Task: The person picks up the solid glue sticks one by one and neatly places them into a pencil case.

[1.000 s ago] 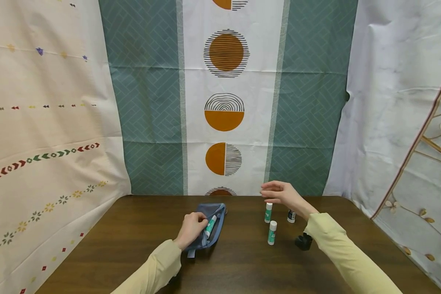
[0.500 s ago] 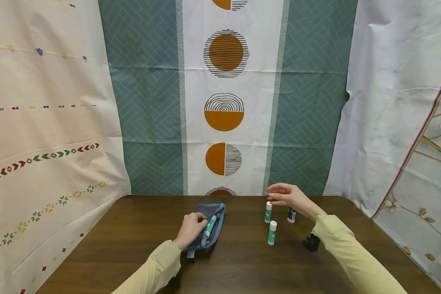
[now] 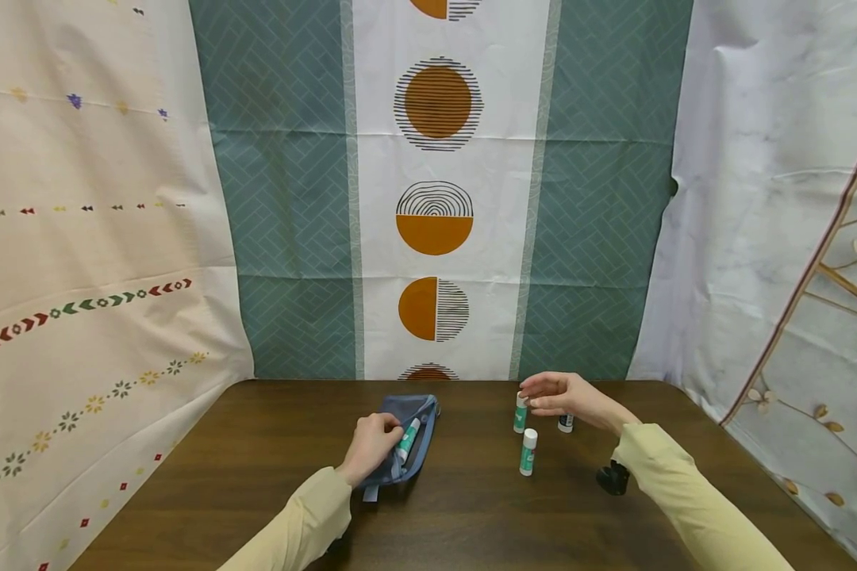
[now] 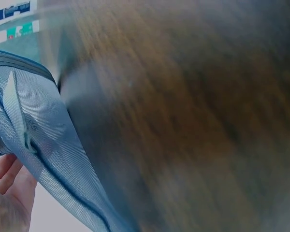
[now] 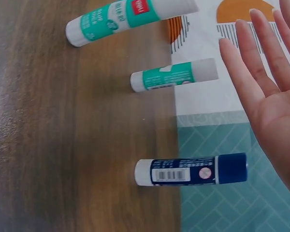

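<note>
My left hand (image 3: pixel 371 444) holds the near left edge of an unzipped blue mesh pouch (image 3: pixel 423 452), its fingers curled at the rim; in the left wrist view the fingers (image 4: pixel 12 179) show beside the mesh. A green-and-white glue stick (image 3: pixel 409 441) lies tilted in the pouch. On the right, my right hand (image 3: pixel 571 399) hovers with extended fingers, holding nothing, just above two standing glue sticks: a green one (image 3: pixel 520 414) with a white cap and a navy one (image 5: pixel 191 170), partly covered in the head view. Another green glue stick (image 3: pixel 528 453) stands nearer to me.
The dark brown wooden table (image 3: pixel 464 523) ends at a hanging cloth backdrop (image 3: pixel 293 317). A patterned cream curtain (image 3: pixel 93 277) hangs on the left, a floral white one (image 3: pixel 778 238) on the right. Below the right sleeve is a small black object (image 3: pixel 612 478).
My right hand has shifted a little right and then down toward the standing glue sticks. The left hand, the pouch and the glue sticks stay where they were.
</note>
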`<state>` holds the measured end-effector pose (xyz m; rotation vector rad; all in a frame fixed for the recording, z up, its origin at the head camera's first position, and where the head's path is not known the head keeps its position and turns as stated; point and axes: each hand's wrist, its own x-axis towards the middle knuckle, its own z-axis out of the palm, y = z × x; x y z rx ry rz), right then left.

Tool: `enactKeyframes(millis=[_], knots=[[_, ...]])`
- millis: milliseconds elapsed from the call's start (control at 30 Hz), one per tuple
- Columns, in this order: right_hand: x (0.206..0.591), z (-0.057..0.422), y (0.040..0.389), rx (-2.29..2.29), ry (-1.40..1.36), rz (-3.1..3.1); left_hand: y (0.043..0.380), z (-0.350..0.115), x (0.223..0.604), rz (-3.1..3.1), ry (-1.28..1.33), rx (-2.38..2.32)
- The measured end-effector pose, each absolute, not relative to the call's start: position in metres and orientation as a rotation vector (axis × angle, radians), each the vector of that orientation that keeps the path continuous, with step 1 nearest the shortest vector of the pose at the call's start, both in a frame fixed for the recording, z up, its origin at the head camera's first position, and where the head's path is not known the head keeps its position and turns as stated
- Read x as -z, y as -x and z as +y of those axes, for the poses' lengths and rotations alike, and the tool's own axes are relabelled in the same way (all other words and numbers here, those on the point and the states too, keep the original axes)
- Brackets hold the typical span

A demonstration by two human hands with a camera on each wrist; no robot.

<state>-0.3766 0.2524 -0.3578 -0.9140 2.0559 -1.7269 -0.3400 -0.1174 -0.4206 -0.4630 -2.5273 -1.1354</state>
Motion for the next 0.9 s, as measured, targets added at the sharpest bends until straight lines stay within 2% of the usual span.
enactKeyframes(millis=[900], knots=[[0.394, 0.264, 0.372, 1.638, 0.901, 2.012, 0.342, -0.117, 0.423, -2.546, 0.434, 1.125]])
